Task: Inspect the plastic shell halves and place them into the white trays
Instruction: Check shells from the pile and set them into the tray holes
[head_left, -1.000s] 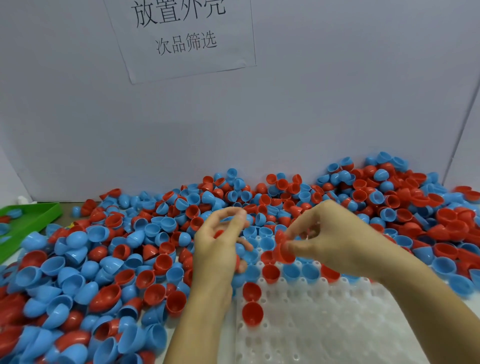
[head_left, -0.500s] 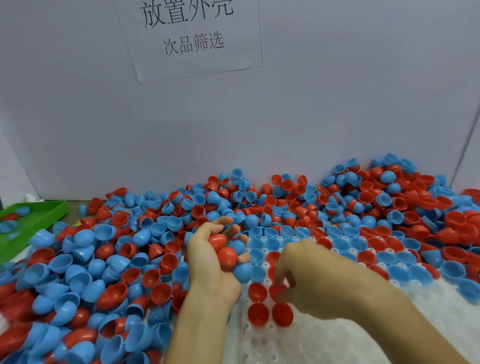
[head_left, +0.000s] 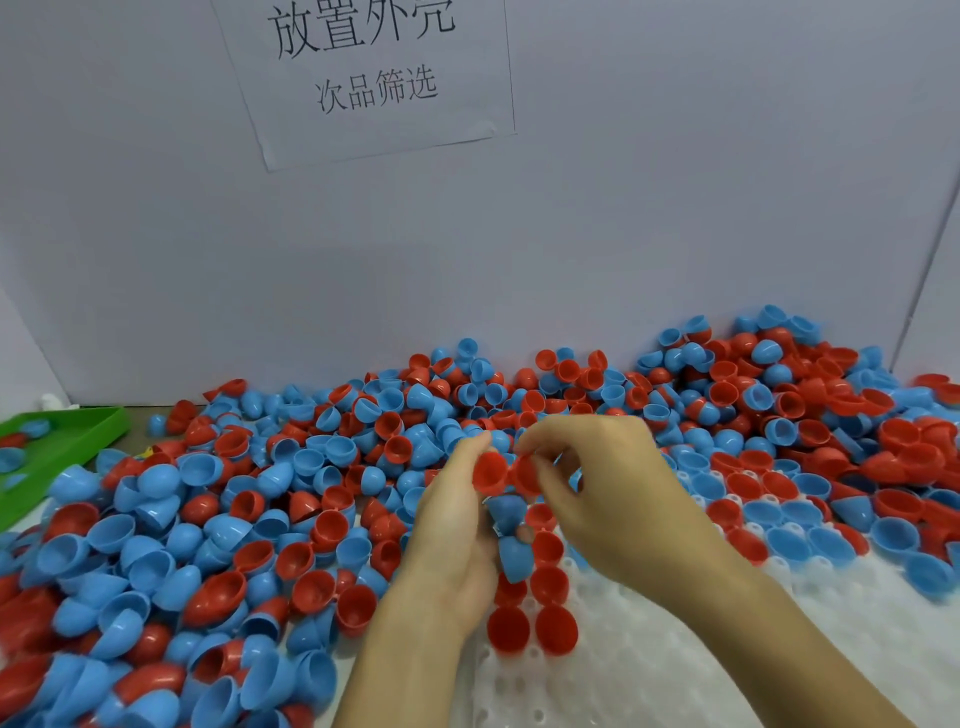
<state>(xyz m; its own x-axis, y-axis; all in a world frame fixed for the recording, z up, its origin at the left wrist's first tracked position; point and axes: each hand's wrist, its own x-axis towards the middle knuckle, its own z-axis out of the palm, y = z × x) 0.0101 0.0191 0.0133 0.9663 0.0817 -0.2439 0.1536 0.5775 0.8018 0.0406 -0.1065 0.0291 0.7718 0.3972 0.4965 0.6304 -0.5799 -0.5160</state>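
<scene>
Both hands raised over the far-left corner of the white tray (head_left: 675, 675), fingertips meeting. Left hand (head_left: 457, 525) palm facing right, fingers curled: a red shell half (head_left: 488, 472) pinched at its fingertips, open side toward camera, plus blue shell halves (head_left: 511, 535) cupped lower against the palm. Right hand (head_left: 602, 488) comes in from the right, thumb and fingers pinching a second red shell (head_left: 524, 475) that touches the first one; whether the two are nested or just side by side, cannot tell. All held shells sit between the two hands, above the tray.

Below the hands, two columns of red shells (head_left: 556, 626) seated in tray pockets, open side up, just right of the left wrist. Further right, rows of blue and red shells in pockets along the tray's far edge.

Loose pile of red and blue shell halves (head_left: 234, 519) covers the table left and far side, up against the grey wall. Green tray (head_left: 57, 452) far left holds a few shells. Paper sign (head_left: 363, 67) with Chinese text on the wall.
</scene>
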